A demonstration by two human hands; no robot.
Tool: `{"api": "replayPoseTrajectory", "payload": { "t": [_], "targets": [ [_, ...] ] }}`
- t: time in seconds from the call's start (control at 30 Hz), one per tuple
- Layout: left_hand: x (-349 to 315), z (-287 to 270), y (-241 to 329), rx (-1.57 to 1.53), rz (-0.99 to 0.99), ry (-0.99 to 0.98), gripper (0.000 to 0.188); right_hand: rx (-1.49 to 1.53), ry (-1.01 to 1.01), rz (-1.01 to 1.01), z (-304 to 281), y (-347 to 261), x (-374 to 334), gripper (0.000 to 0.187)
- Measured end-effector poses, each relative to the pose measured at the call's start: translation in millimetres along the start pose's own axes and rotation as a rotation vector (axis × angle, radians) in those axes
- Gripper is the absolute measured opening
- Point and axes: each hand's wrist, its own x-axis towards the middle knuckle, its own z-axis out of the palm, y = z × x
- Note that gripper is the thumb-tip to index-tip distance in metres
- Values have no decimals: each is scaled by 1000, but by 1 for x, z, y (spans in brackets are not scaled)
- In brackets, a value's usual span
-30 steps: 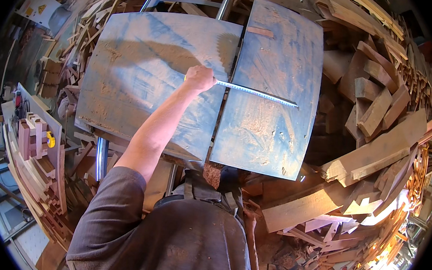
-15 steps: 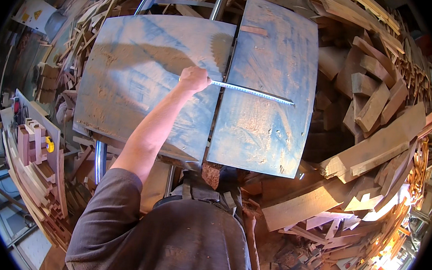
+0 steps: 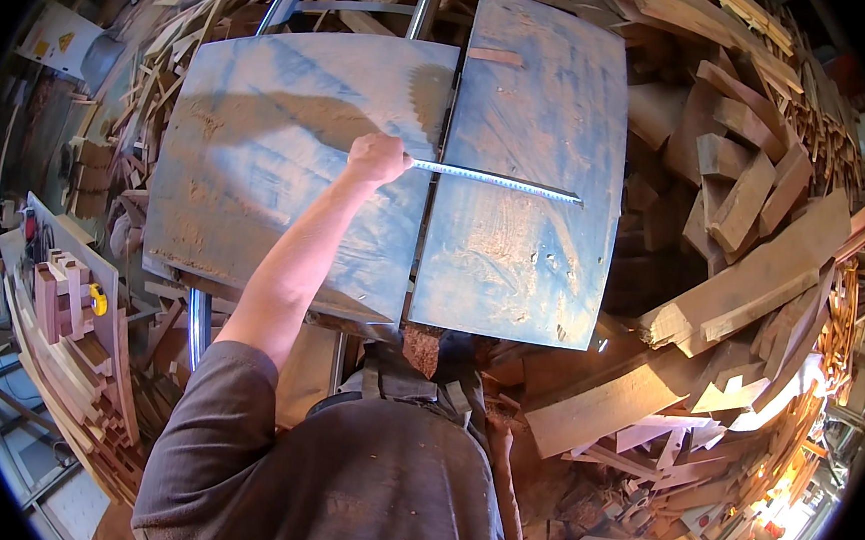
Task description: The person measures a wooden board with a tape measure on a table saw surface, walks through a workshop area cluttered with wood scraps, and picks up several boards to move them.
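My left hand [image 3: 378,158] is closed in a fist above the left metal plate [image 3: 288,190] of a dusty saw table. A tape measure [image 3: 499,180] is in its grip, with the white marked blade drawn out to the right. The blade crosses the dark slot between the plates, and its end lies over the right metal plate [image 3: 513,266]. Whatever part of the tape measure sits inside the fist is hidden. Dark round, toothed shading [image 3: 431,94] shows on the left plate by the slot. My right hand is out of the picture.
A small wood offcut [image 3: 497,56] lies on the far part of the right plate. Heavy boards [image 3: 754,267] and offcuts are heaped to the right. On the left, wood pieces and a yellow object [image 3: 98,299] rest on a stack. Metal rails [image 3: 198,329] run under the table.
The whole view has shifted slightly, so table, hand and tape measure appear a little farther left. My left hand keeps its grip, and the blade still spans the slot.
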Motion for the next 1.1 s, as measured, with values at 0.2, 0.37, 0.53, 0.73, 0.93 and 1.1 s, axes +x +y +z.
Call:
{"api": "replayPoseTrajectory", "payload": {
  "t": [0.2,0.37,0.53,0.73,0.93,1.1],
  "targets": [
    [8,12,-14,24,59,45,41,-57,15,57,-11,-7,7,22],
    [-53,24,-21,-342,340,13,34,11,-19,-114,-45,-55,55,23],
    [-162,27,15,-754,424,-73,48,-5,-154,-378,-65,-149,110,24],
    [-244,95,22,-1261,222,115,58,-150,-389,-678,-61,-237,140,26],
    [-302,114,16,-1348,45,69,57,-241,-483,-799,-46,-286,148,28],
    [-319,153,21,-1440,-69,14,62,-287,-539,-822,-33,-297,146,29]
  ]
}}
